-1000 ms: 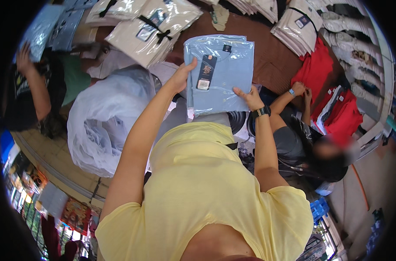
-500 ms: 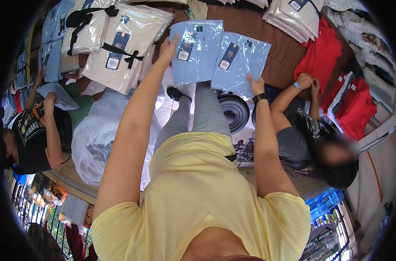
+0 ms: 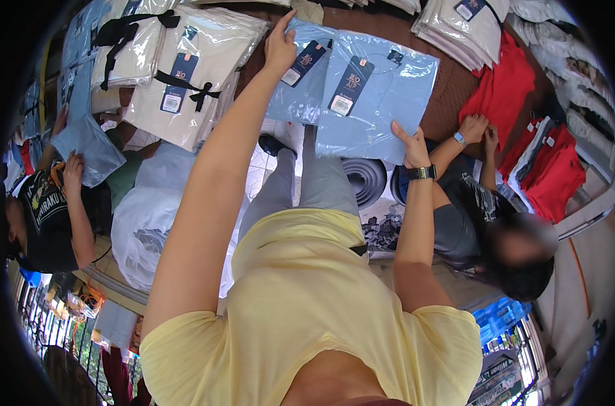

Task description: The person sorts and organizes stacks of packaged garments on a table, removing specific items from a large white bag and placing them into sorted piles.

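Note:
My right hand (image 3: 413, 145) is closed on the lower right corner of a light blue folded shirt in clear plastic (image 3: 382, 101), thumb on top. This shirt is raised and overlaps a second packed blue shirt (image 3: 297, 101) at its left. Both shirts carry dark blue hang tags. My left hand (image 3: 280, 46) is at the left edge of the second shirt, its index finger stretched out toward the far side. The left hand's other fingers are bent and partly hidden; I see no firm grip there.
Packed cream garments (image 3: 179, 81) with black ties lie on the brown-covered table (image 3: 442, 88) at left; another cream stack (image 3: 459, 30) lies at far right. Red garments (image 3: 510, 88) are near a co-worker's hands (image 3: 475, 128). At left, another person handles a blue packet (image 3: 91, 149).
My right hand has lifted the right shirt nearer and shifted it right, over the other shirt's edge. My left hand has moved farther away, its index finger now extended.

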`<state>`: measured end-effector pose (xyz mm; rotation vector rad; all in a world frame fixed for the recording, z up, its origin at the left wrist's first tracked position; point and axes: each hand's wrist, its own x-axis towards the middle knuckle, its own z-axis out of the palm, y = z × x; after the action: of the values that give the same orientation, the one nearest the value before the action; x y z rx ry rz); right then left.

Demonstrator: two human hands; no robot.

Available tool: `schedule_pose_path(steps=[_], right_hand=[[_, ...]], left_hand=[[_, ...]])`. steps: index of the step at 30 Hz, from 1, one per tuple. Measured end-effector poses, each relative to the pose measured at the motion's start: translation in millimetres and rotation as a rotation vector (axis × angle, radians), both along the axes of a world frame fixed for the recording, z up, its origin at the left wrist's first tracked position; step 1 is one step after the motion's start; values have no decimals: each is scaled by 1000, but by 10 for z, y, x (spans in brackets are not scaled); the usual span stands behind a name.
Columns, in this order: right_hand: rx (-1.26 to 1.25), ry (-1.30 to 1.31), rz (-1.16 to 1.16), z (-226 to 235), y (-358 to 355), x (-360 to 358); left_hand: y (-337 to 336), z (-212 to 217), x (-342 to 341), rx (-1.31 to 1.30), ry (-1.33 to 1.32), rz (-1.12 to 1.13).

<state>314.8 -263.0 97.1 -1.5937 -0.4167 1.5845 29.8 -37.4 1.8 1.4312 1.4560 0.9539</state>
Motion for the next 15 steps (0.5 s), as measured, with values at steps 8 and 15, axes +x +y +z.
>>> schedule_pose_path(steps=[8,15], right_hand=[[-32,-270,184,-1122,525,-726],[82,-614,109,-1673,675,-889]], left_hand=[[-77,81,-295,-408,-401,4],[-1017,-23,-201,-254,366,-68]])
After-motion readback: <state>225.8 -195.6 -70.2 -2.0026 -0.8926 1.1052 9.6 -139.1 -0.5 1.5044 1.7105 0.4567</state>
